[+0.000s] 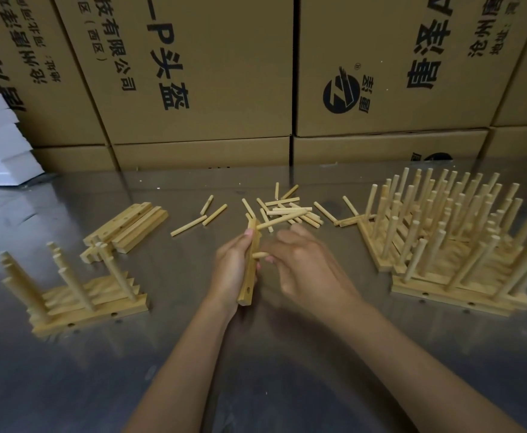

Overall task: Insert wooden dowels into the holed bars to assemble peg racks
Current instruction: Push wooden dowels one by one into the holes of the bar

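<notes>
Two dowels already stick out of the holed bar [249,270] that my left hand [232,270] grips around its middle, holding it nearly on end above the near-middle of the desk [178,354]. One dowel [282,220] stands out near the top of the bar; a second dowel [260,255] sits lower down, and my right hand [310,270] is at it, fingers curled, though blur keeps me from telling whether they pinch it. To do this well, I judge I should keep the bar steady, line the peg square to its hole and push straight in. Loose dowels [287,210] lie scattered toward the far middle. Bare bars [131,226] are stacked at the far left, with finished racks [81,292] toward the near left edge and a larger stack of racks [456,242] by the right edge.
</notes>
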Action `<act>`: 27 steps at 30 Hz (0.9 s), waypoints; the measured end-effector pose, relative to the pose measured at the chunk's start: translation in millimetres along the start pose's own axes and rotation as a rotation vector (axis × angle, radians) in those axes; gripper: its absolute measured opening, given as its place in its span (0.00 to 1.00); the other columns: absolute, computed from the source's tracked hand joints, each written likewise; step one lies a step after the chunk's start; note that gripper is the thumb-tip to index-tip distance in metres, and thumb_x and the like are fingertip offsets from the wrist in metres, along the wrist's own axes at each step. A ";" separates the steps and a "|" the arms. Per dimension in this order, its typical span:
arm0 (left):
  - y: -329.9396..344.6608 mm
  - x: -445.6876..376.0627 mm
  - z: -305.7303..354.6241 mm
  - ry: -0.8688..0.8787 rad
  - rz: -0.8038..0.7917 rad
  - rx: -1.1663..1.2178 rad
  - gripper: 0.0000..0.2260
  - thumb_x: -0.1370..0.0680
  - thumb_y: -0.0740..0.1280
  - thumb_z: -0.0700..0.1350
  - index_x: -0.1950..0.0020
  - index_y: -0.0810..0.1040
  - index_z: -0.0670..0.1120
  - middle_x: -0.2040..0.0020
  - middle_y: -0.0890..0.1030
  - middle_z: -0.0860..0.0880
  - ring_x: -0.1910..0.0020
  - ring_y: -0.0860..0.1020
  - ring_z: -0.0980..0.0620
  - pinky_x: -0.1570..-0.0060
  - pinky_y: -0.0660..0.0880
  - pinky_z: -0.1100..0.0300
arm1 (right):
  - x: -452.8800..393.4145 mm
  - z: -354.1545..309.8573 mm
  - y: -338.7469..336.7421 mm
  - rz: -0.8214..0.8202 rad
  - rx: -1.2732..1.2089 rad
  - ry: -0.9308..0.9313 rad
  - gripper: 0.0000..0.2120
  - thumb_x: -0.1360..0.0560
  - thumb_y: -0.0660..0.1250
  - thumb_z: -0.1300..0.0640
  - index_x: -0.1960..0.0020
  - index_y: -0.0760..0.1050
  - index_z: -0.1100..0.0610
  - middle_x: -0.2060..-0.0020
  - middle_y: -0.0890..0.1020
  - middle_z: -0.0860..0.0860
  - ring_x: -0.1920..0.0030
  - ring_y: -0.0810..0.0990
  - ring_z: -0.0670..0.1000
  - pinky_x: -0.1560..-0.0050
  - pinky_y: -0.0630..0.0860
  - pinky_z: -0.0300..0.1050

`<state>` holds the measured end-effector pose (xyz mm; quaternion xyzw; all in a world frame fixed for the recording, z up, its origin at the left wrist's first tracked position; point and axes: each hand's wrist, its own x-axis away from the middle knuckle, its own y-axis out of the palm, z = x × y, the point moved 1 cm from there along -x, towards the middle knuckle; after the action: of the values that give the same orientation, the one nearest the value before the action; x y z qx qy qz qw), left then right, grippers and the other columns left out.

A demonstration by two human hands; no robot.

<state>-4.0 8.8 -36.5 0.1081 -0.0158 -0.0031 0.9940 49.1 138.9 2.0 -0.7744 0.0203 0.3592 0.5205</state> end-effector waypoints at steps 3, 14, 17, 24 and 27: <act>0.5 -0.6 -1.7 0.003 -0.002 -0.032 0.12 0.17 0.63 0.51 0.48 0.84 0.47 0.66 0.78 0.45 0.73 0.74 0.55 0.77 0.68 0.64 | -0.3 1.8 2.5 -0.001 -0.007 0.019 0.11 0.26 0.65 0.68 0.53 0.83 0.55 0.62 0.67 0.42 0.58 0.61 0.44 0.59 0.60 0.35; 6.1 2.4 -2.6 0.060 0.018 -0.139 0.13 0.16 0.61 0.48 0.46 0.83 0.44 0.64 0.75 0.46 0.71 0.72 0.56 0.75 0.68 0.67 | -0.1 5.2 12.2 -0.070 -0.004 0.187 0.10 0.21 0.62 0.55 0.52 0.83 0.50 0.62 0.67 0.42 0.56 0.60 0.42 0.56 0.61 0.37; 6.1 2.4 -1.7 0.062 0.018 -0.142 0.13 0.16 0.61 0.48 0.46 0.83 0.45 0.65 0.76 0.46 0.71 0.73 0.56 0.75 0.69 0.67 | 0.2 5.2 12.6 -0.072 -0.008 0.196 0.09 0.21 0.62 0.54 0.53 0.82 0.50 0.62 0.69 0.43 0.56 0.61 0.43 0.55 0.64 0.39; -0.5 -1.9 2.6 -0.015 0.016 -0.069 0.12 0.17 0.62 0.50 0.48 0.82 0.46 0.66 0.77 0.44 0.73 0.73 0.54 0.75 0.68 0.62 | 3.5 7.6 5.8 -0.053 0.040 0.105 0.06 0.21 0.61 0.57 0.49 0.76 0.49 0.60 0.78 0.46 0.54 0.72 0.49 0.51 0.62 0.44; -5.5 -4.3 4.7 -0.056 0.064 -0.044 0.13 0.17 0.61 0.52 0.51 0.81 0.45 0.71 0.75 0.46 0.76 0.72 0.52 0.76 0.68 0.61 | 6.1 14.4 1.3 -0.056 0.196 0.038 0.04 0.19 0.59 0.54 0.46 0.72 0.50 0.63 0.77 0.46 0.55 0.75 0.51 0.49 0.63 0.47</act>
<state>-8.5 2.5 -33.3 0.0856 -0.0468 0.0254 0.9949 45.3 152.2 -5.4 -0.7266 0.0436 0.3259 0.6033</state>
